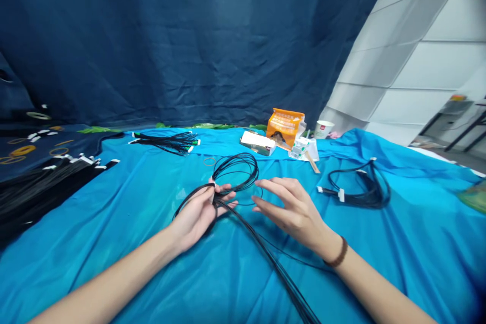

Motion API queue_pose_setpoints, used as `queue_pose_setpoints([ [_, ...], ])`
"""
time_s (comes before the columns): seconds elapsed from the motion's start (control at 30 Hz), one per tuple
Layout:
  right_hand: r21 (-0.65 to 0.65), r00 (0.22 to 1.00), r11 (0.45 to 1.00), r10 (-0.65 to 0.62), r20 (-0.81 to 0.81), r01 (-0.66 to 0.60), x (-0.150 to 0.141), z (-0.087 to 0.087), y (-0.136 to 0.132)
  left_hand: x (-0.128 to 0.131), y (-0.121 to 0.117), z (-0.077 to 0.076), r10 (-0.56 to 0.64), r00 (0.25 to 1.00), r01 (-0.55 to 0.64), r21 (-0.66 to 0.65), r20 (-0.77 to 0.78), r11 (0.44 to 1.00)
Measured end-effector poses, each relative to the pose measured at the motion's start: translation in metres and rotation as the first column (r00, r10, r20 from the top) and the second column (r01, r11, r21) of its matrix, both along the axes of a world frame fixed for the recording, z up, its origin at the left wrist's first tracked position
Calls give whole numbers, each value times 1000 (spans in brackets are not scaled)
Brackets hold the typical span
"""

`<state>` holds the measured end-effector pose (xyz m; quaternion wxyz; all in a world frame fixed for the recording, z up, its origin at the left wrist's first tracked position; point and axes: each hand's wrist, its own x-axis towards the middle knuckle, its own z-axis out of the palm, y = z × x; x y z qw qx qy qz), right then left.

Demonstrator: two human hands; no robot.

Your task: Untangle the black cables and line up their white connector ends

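Note:
A bundle of thin black cables (240,158) is looped above the blue cloth, with a white connector near its upper left. My left hand (201,211), palm up, pinches the bundle where the loop crosses itself. From there the loose cable strands run down to the lower right, toward the front edge of the view. My right hand (290,207) hovers just right of the loop, its fingers apart and slightly curled. A single thin strand passes close to its fingertips; whether they touch it I cannot tell.
Blue cloth (152,263) covers the table. A coiled cable bundle (366,195) lies right, another bundle (163,143) at back left, and many straight cables (41,182) far left. An orange bag (284,126), a small box (258,143) and a paper cup (324,129) stand at the back.

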<state>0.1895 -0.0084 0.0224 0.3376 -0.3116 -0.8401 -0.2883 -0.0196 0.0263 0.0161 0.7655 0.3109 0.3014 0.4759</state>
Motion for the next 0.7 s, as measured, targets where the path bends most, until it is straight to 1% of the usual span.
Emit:
queue_pose_setpoints([
  [0.07, 2, 999, 1000, -25, -28, 25, 1, -1, 3, -1, 2, 2, 25, 1000, -24, -26, 12, 999],
  [0.13, 23, 998, 998, -54, -37, 55, 1, -2, 5, -1, 1, 4, 23, 1000, -22, -42, 20, 999],
  [0.43, 144, 992, 982, -129, 7, 126, 7, -5, 10, 2, -7, 8, -81, 997, 82, -87, 12, 993],
  [0.53, 145, 989, 979, -148, 24, 143, 3, -6, 7, 2, -5, 6, -107, 994, 106, -108, -3, 988],
  [0.63, 152, 986, 979, -150, 67, 139, -5, -7, 2, 1, -3, 3, -94, 995, 89, -131, -28, 987],
  [0.7, 172, 986, 979, -130, 102, 111, -11, -8, -3, 1, -1, 1, -80, 996, 73, -150, -42, 986],
])
